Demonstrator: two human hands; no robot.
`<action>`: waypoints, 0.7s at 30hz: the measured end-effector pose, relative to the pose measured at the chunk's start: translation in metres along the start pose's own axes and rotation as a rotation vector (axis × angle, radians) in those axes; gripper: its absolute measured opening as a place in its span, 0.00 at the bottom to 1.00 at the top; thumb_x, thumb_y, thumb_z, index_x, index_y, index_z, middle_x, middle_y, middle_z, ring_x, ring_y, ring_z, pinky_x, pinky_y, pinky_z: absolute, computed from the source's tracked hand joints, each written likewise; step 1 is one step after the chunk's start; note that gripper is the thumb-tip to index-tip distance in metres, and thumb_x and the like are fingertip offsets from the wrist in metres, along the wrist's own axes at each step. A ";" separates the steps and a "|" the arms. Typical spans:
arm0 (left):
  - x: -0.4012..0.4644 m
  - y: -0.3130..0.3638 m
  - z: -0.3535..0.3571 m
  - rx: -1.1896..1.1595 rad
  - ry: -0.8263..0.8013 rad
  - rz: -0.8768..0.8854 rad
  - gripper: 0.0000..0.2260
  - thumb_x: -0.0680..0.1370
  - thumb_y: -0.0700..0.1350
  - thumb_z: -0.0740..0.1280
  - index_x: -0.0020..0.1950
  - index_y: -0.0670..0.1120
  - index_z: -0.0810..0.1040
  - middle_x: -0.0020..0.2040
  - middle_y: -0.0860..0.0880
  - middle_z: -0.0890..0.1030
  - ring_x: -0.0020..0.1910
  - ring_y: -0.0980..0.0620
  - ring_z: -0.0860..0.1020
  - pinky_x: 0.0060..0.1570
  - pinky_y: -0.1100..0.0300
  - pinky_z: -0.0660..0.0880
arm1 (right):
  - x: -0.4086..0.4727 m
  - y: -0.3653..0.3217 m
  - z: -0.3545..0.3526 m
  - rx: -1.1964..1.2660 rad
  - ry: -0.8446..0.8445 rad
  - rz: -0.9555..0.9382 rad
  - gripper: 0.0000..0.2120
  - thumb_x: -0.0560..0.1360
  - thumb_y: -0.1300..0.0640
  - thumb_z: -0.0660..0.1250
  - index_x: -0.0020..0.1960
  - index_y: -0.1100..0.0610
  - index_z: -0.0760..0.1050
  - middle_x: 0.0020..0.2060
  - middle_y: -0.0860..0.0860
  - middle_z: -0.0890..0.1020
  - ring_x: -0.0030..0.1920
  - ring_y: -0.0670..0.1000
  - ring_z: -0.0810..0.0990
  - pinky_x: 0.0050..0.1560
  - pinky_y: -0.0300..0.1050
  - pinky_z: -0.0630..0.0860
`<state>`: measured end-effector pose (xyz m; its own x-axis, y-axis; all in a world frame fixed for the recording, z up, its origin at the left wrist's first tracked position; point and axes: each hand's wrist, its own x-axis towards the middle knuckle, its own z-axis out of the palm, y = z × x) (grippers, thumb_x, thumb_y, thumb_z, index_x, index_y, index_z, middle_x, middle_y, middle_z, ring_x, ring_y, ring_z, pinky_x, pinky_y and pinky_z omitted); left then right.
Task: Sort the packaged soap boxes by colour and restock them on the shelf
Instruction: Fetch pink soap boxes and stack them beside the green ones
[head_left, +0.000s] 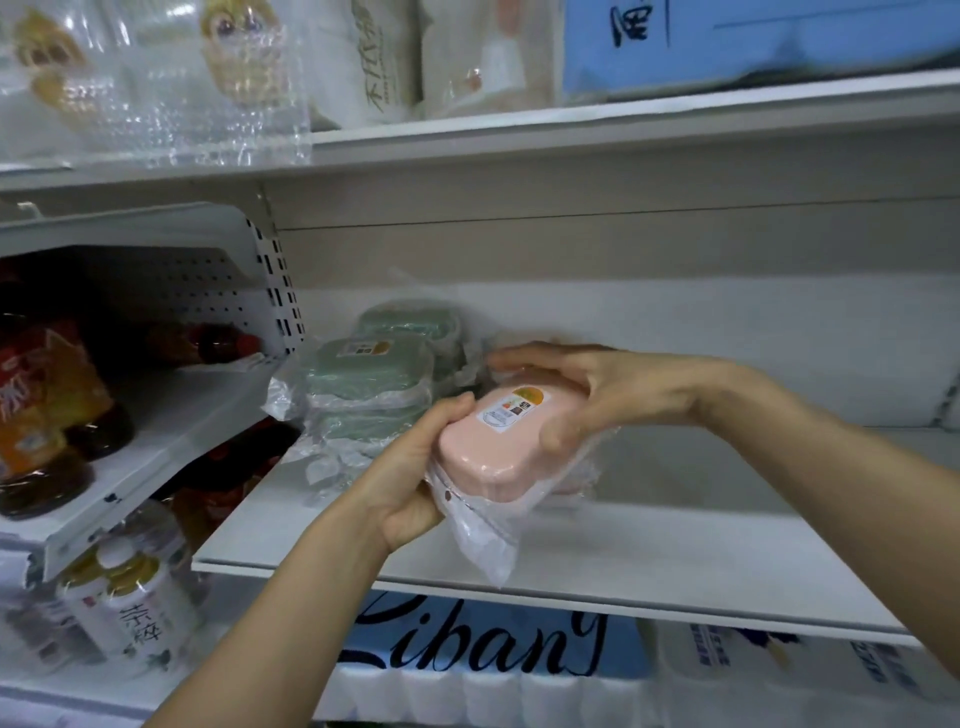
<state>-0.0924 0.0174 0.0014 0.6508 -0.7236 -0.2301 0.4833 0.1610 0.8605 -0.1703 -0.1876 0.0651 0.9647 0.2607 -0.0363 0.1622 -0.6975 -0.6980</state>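
Frame centre: pink plastic soap box in clear film wrap (491, 447), held above white shelf board (649, 545). Left hand (415, 467) clamped on near-left end; right hand (587, 395) clamped over far-right end. Green wrapped soap boxes (369, 374) stacked just left, on shelf.

"Libang" on blue pack (488, 649)

Both hands are sitting over the shelf board (649, 561): the left hand (415, 478) under the near-left end of a wrapped soap box (488, 457), the right hand (597, 395) over its far-right end. Two more soap boxes (374, 374) are lying just left and behind, bottles (47, 395) further left.
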 end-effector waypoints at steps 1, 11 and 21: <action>0.000 0.001 0.003 -0.036 -0.026 -0.023 0.22 0.73 0.50 0.68 0.62 0.39 0.79 0.57 0.38 0.82 0.52 0.42 0.81 0.58 0.48 0.76 | -0.004 -0.006 0.000 -0.090 -0.088 0.018 0.41 0.59 0.37 0.76 0.68 0.30 0.63 0.67 0.32 0.67 0.67 0.36 0.67 0.67 0.37 0.67; -0.021 0.030 -0.006 0.615 0.561 0.741 0.13 0.82 0.56 0.58 0.56 0.50 0.76 0.46 0.49 0.82 0.40 0.48 0.81 0.36 0.52 0.74 | -0.007 0.008 -0.012 -0.111 0.530 0.205 0.39 0.61 0.40 0.79 0.67 0.42 0.66 0.58 0.42 0.74 0.55 0.41 0.74 0.52 0.37 0.72; 0.018 0.025 -0.089 1.712 0.694 0.788 0.43 0.67 0.50 0.79 0.76 0.57 0.61 0.76 0.44 0.59 0.75 0.35 0.51 0.69 0.33 0.61 | 0.031 0.042 0.026 -0.460 0.501 0.350 0.33 0.65 0.39 0.75 0.63 0.47 0.64 0.56 0.47 0.70 0.55 0.51 0.68 0.53 0.50 0.72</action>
<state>-0.0164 0.0676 -0.0214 0.6764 -0.4268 0.6003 -0.6464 -0.7347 0.2058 -0.1393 -0.1915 0.0154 0.9367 -0.2843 0.2044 -0.2065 -0.9199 -0.3333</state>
